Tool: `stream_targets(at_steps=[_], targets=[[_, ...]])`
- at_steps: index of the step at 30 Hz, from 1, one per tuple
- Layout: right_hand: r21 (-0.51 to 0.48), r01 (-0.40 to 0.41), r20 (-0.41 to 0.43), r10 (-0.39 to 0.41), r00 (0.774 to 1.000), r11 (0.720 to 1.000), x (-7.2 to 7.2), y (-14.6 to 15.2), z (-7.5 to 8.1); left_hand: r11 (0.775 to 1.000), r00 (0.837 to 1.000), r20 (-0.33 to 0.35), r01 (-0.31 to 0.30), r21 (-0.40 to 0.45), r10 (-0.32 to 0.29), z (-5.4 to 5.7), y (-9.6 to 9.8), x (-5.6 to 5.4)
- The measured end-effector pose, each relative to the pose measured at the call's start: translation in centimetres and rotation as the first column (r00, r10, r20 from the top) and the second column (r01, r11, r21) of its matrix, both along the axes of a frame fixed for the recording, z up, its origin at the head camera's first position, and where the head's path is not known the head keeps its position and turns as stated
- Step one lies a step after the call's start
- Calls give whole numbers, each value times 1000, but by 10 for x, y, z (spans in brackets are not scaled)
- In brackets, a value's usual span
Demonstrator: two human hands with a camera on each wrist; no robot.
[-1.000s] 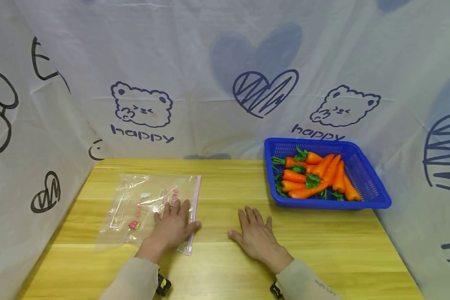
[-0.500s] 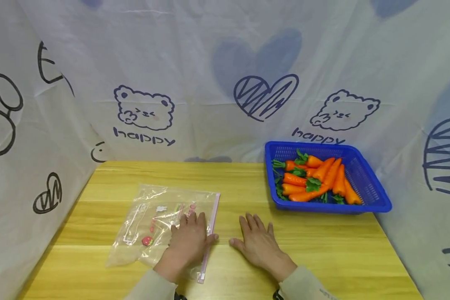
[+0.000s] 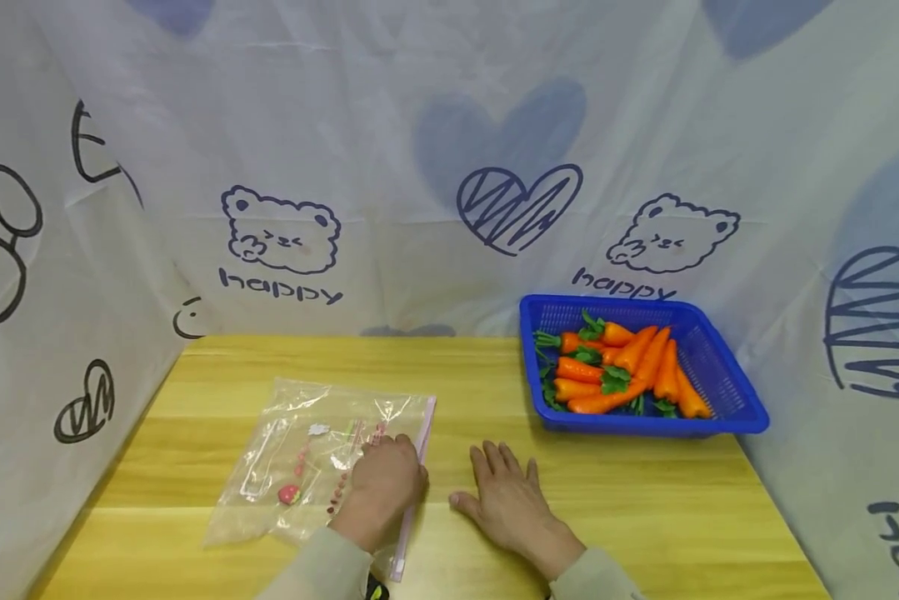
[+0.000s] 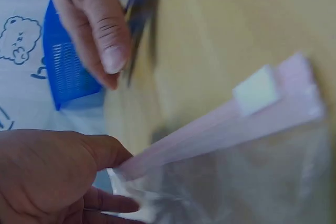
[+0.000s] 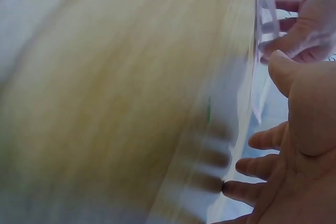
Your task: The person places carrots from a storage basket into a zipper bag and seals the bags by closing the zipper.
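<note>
Well apart from the basket (image 3: 647, 423), left hand (image 3: 387, 479) pinches bag edge (image 3: 406, 537).

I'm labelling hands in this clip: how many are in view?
2: the left hand grips the clear bag near its pink edge; the right hand is palm down right of the bag, short of the blue basket.

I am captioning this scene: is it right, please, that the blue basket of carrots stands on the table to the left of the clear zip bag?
Only the side is wrong: the blue basket of carrots stands on the table to the right of the clear zip bag, as the head view shows.
</note>
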State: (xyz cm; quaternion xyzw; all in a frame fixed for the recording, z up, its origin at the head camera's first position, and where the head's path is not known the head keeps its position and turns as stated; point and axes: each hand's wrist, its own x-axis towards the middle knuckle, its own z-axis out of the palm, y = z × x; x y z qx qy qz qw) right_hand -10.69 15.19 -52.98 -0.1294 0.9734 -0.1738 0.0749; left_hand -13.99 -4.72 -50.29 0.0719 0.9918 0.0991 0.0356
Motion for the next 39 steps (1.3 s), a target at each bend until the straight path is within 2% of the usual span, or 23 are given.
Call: stream_targets(at_steps=[4, 7, 12, 16, 19, 22, 25, 29, 31, 33, 36, 39], targets=[[-58, 19, -25, -20, 999, 998, -1, -3, 3, 998, 997, -52, 56, -24, -57, 16, -2, -7], [-183, 53, -62, -66, 996, 982, -2, -8, 15, 996, 991, -95, 92, -3, -92, 37, 0, -9], [-408, 114, -64, -153, 986, 906, -4, -14, 55, 990, 974, -198, 124, 65, -109, 86, 11, -1], [-481, 143, -64, -198, 978, 865, -5, -17, 87, 988, 952, -284, 139, 73, -113, 121, 21, 7], [-485, 146, -95, -217, 972, 862, -6, -16, 107, 985, 932, -339, 159, 64, -129, 140, 26, 11], [-448, 150, -152, -241, 959, 881, -10, -14, 124, 988, 930, -349, 144, 62, -113, 157, 27, 12], [-403, 170, -183, -262, 948, 899, -17, -5, 142, 992, 951, -299, 106, 68, -82, 178, 19, 13], [-338, 194, -191, -269, 944, 921, -23, 17, 172, 997, 984, -176, 35, 66, -23, 210, -10, 18], [-305, 188, -197, -255, 946, 934, -24, 28, 189, 999, 995, -102, 10, 53, -4, 227, -26, 23], [-277, 170, -211, -233, 949, 946, -23, 34, 206, 999, 999, -43, 7, 40, -5, 239, -38, 28], [-264, 111, -203, -167, 965, 958, -21, 31, 222, 999, 999, -11, 43, 21, -43, 245, -41, 33], [-236, 53, -194, -100, 976, 970, -22, 19, 221, 997, 997, -14, 71, -2, -71, 236, -30, 31]])
